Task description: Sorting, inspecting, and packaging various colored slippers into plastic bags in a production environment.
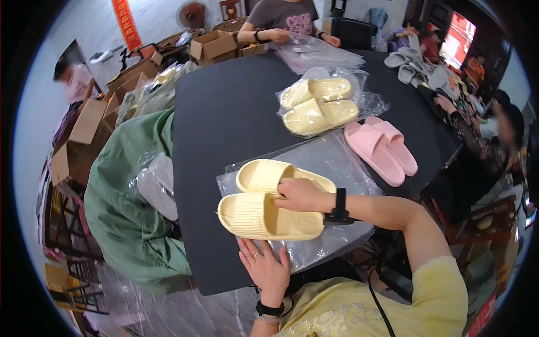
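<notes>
A pair of pale yellow ribbed slide slippers (250, 216) lies side by side over a stack of clear plastic bags (314, 250), toes to the left. My right hand (303, 195) reaches in from the right, its fingers curled around the adjoining inner edges of the pair, behind the straps. Some fingertips are hidden between the two slippers. Just below the near slipper, my left hand (266, 271) is open, fingers stretched out at the edge of the bags.
Beyond are bagged yellow slippers (320, 106) and, to their right, pink slippers (382, 149). Across the dark table (224, 112), a person handles plastic bags (320, 53). Grey slippers (412, 64) sit far right. Green cloth (126, 185) and cardboard boxes (92, 126) flank the left side.
</notes>
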{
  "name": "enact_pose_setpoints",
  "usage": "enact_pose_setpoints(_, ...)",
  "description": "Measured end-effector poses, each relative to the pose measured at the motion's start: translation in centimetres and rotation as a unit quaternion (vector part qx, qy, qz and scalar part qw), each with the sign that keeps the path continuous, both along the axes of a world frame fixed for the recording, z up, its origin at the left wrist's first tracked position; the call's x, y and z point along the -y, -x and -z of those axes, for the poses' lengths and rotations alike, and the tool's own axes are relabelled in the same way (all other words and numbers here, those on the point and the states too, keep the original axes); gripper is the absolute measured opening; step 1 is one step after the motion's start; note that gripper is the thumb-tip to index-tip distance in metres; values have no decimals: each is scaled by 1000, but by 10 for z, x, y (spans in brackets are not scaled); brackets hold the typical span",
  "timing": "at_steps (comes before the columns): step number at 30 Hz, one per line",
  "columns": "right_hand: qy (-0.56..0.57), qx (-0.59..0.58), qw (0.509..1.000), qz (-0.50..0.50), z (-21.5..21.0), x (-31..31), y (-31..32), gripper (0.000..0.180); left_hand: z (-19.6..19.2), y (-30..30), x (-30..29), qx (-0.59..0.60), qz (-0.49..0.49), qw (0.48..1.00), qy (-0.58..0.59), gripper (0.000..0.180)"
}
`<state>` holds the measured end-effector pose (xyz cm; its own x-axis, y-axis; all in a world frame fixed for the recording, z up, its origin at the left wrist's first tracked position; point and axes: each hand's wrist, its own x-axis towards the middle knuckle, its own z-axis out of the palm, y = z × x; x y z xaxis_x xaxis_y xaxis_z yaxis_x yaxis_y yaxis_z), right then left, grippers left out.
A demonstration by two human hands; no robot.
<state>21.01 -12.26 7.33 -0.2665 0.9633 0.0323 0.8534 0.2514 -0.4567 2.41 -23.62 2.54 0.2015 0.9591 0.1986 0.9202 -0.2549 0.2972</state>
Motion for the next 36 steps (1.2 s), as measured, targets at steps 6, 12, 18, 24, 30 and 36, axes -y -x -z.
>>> enact_pose_setpoints(6, 1, 17, 989, 144, 4, 10, -49, 35, -3, -2, 1, 2, -14, 1000, 3, 70)
enact_pose_setpoints(12, 31, 64, 958, 277, 7, 57, -147, 33, -1, -2, 1, -8, -13, 1000, 0, 73)
enact_pose_setpoints(18, -80, 81, 904, 411, 32, 59, -249, 33, -4, -1, 0, -6, -3, 1000, 3, 74)
enact_pose_setpoints(24, -24, 170, 882, 439, -1, 57, -289, 31, -7, -1, 0, -8, -3, 1000, 8, 74)
enact_pose_setpoints(30, -115, 175, 949, 235, -76, 14, -209, 31, -4, -1, 1, -13, -11, 1000, 8, 74)
enact_pose_setpoints(36, -105, 40, 966, 231, -14, -82, -181, 33, -5, -2, -1, -1, -6, 1000, -6, 74)
